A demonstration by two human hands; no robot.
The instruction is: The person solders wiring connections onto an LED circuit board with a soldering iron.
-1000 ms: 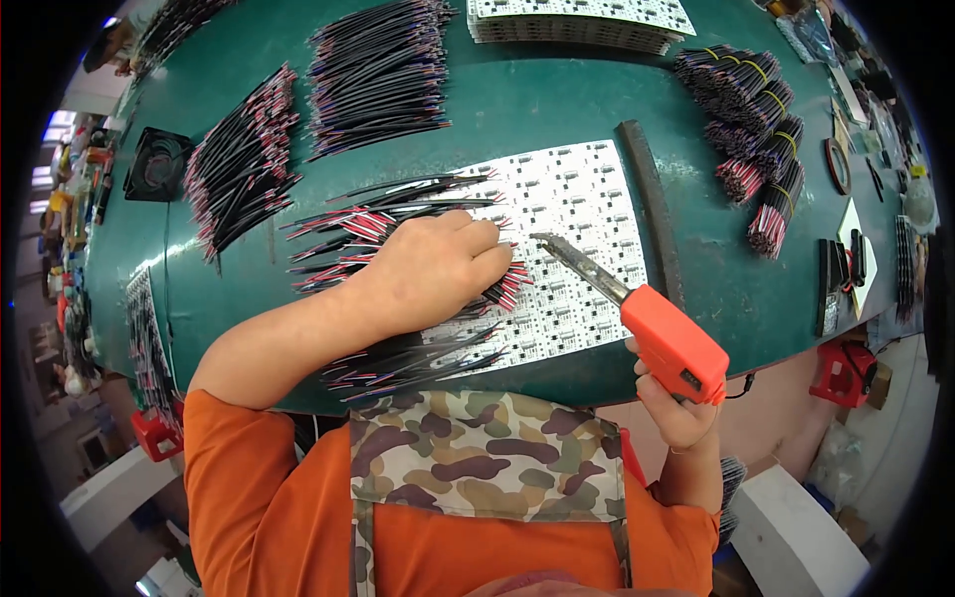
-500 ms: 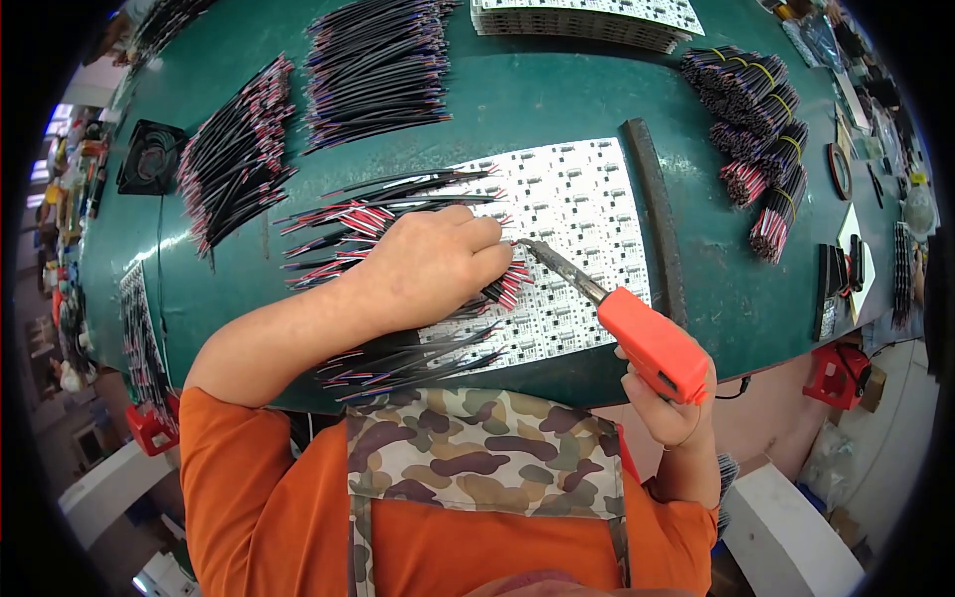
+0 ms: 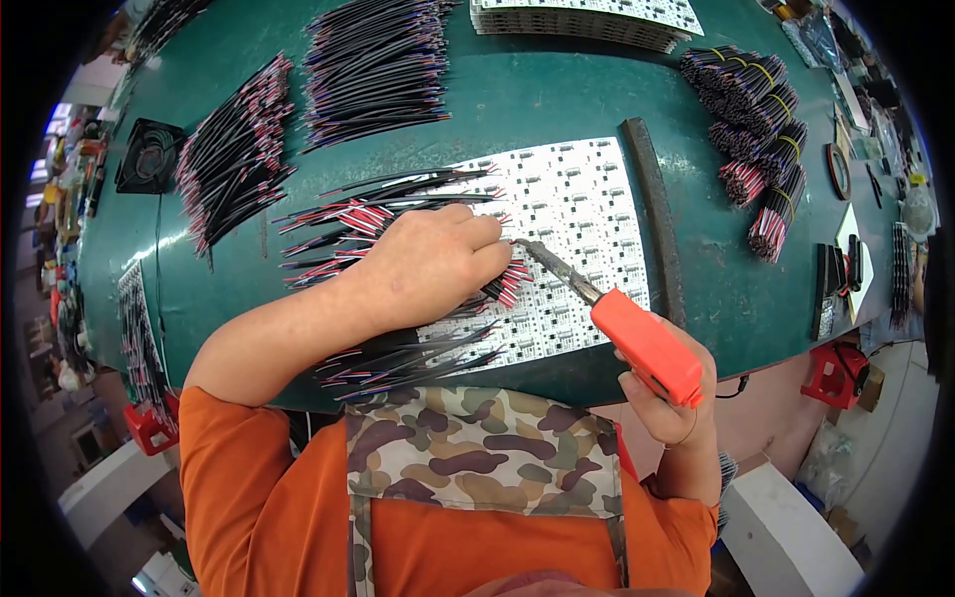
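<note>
On a white circuit board sheet printed with rows of small dark parts, my left hand is closed, its fingertips pinched near the metal tip of a soldering gun. Black wires with red and white ends stick out from under it; its exact grip on them is hidden. My right hand wraps around the red handle of the soldering gun. Its tip reaches the board right beside my left fingertips. More loose black wires lie across the board's left part, above and below my left hand.
A dark bar lies along the board's right edge. Farther off are piles of black wires, a stack of boards and tied wire bundles. A small black fan stands at the left.
The soldering gun's handle and my right hand have shifted very slightly left, while the tip stays by my left fingertips. My left hand looks still.
</note>
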